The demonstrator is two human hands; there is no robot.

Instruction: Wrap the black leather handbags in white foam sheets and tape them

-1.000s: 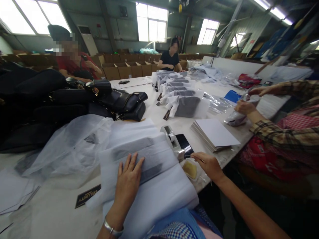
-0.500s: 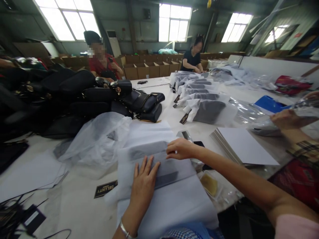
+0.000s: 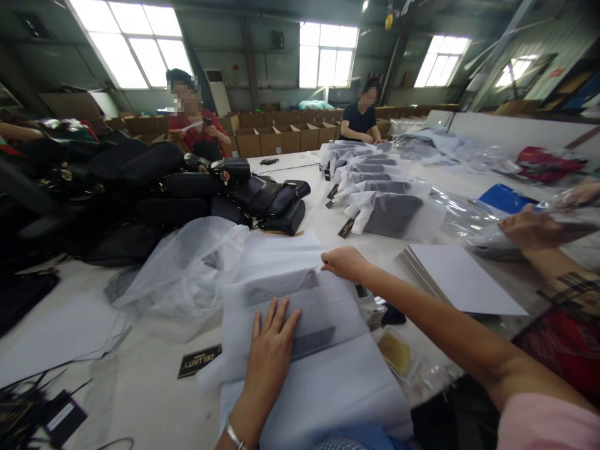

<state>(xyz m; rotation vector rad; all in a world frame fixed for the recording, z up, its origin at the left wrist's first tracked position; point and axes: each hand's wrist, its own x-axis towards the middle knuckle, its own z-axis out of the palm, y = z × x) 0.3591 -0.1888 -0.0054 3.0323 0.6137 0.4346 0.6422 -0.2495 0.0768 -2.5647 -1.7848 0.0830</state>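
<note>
My left hand (image 3: 274, 340) lies flat with spread fingers on a dark item wrapped in white tissue paper (image 3: 312, 312). The fingers of my right hand (image 3: 345, 262) are pinched together at the upper right edge of that paper; they seem to hold its edge. More white sheets (image 3: 337, 381) lie under the wrapped item. A black DELUXITY tag (image 3: 199, 360) sticks out at its left side. Behind it is a crumpled translucent sheet (image 3: 187, 269).
Black handbags (image 3: 187, 184) are piled at the left. Wrapped items (image 3: 394, 212) stand in a row beyond my right hand. White boards (image 3: 462, 278) are stacked at the right, near another person's hand (image 3: 529, 228). Two people stand across the table (image 3: 293, 164).
My right hand has moved slightly right and up, away from the wrapped item's middle, and the paper's right side is lifted. The person in red now holds up a white piece.
</note>
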